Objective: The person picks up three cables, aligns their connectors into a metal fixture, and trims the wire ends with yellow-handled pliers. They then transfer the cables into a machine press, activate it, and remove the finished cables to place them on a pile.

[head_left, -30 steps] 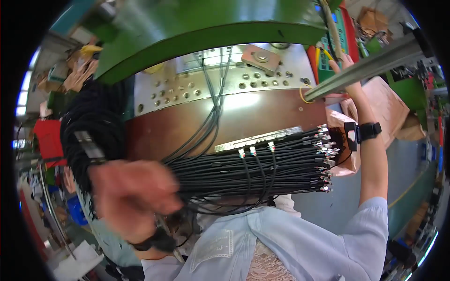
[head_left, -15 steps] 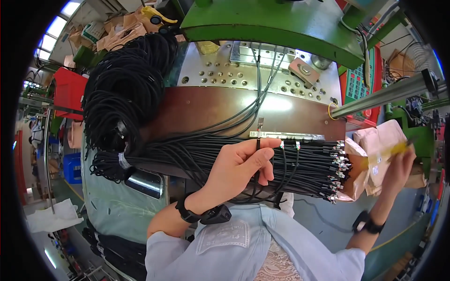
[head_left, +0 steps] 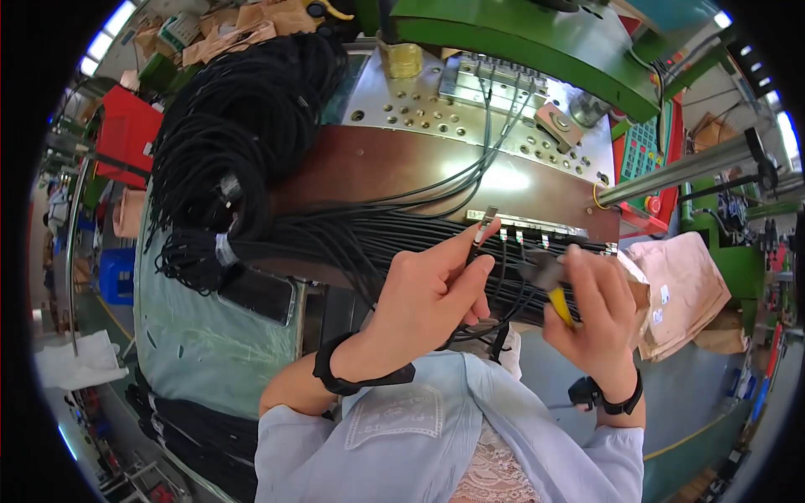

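My left hand point(head_left: 436, 289) pinches a black cable between thumb and forefinger. The cable's metal connector point(head_left: 486, 221) points up past the fingertips. In my right hand point(head_left: 602, 314) is a pair of yellow-handled pliers point(head_left: 559, 303), their grey jaws angled toward the left hand but apart from the held connector. A thick bundle of black cables point(head_left: 360, 247) runs crosswise under both hands. Several cable ends with small metal plugs point(head_left: 520, 238) stand beside a narrow metal bar point(head_left: 545, 228). My right hand hides much of the bundle's right end.
A large heap of coiled black cables point(head_left: 226, 126) lies at the left, with a phone point(head_left: 258, 293) below it. Behind the brown board point(head_left: 394, 163) is a drilled metal plate point(head_left: 411, 105) under a green machine beam point(head_left: 520, 42). Brown paper bags point(head_left: 683, 285) are at the right.
My right hand has come in from the far right with the pliers, close to my left hand. The connector in my left hand now tilts to the right. The whole view has shifted somewhat.
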The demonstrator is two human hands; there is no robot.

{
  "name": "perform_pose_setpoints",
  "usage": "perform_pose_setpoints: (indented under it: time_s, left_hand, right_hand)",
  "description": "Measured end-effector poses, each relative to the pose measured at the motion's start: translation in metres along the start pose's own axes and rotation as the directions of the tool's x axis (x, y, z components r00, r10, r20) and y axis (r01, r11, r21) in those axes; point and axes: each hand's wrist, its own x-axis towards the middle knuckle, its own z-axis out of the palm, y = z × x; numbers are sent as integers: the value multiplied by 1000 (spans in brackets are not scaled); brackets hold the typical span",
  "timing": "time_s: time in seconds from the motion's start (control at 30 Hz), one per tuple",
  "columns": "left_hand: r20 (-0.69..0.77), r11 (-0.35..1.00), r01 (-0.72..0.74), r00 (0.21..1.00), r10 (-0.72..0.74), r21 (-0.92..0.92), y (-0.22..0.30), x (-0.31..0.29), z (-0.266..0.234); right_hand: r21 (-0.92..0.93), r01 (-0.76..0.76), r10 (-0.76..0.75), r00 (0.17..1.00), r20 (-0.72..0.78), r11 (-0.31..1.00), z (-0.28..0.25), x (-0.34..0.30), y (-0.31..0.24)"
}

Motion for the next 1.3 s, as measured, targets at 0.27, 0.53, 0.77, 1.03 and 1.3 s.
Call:
perform_pose_setpoints:
  time_s: [0.27,0.53,0.77,1.03,1.3]
  left_hand:
    - [-41,984,-102,993,109,148,-2,-18,-15]
    - [-6,933,-193,979,205,303,-7,-21,-24]
    - [43,972,-118,993,112,205,2,-25,-38]
    - [-160,989,-32,986,55,143,-10,-19,-54]
    - [-98,929,-57,990,99,365,-3,-15,-35]
  right_hand:
    - [-357,278,-260,961,98,892,14,17,-5]
    - [-306,270,-236,961,143,913,14,20,-6]
    - [292,-77,-18,951,308,953,18,18,-9]
    - [0,188,-186,967,173,982,36,23,-11]
    - [-235,277,-255,960,118,932,38,31,-1]
